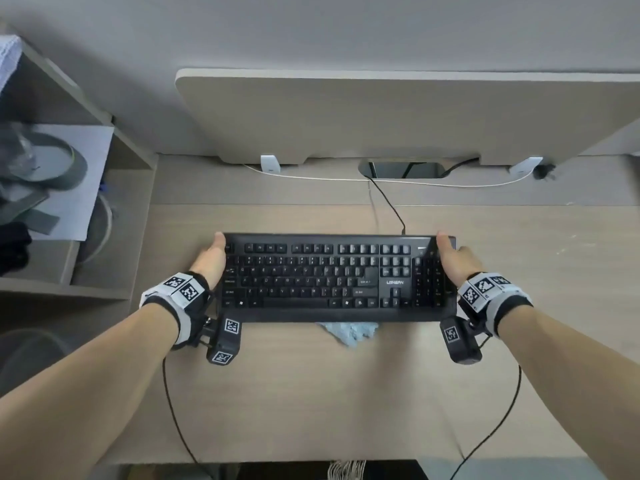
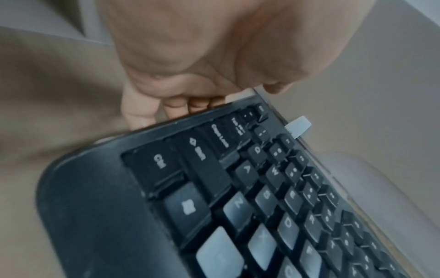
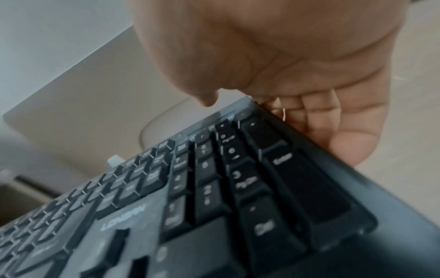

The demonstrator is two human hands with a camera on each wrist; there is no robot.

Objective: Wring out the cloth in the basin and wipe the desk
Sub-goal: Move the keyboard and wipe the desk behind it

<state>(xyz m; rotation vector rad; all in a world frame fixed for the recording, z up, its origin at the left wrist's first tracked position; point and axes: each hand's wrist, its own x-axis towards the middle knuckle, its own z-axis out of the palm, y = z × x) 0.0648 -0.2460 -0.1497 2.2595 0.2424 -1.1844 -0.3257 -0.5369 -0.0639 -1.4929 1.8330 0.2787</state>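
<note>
Fingers: my left hand (image 1: 212,259) and right hand (image 1: 454,259) curl under the keyboard (image 1: 337,277) ends, thumbs on top.
Cloth (image 1: 349,332): partly beneath the keyboard's near edge, on the desk (image 1: 311,393).
Risk: I judge its cable (image 1: 389,204) could snag if I lift far.

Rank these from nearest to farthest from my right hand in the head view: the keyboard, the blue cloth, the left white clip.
1. keyboard, held by the right hand at its right end.
2. blue cloth, peeking out under the keyboard's near edge, centre.
3. left white clip, far back left.
</note>
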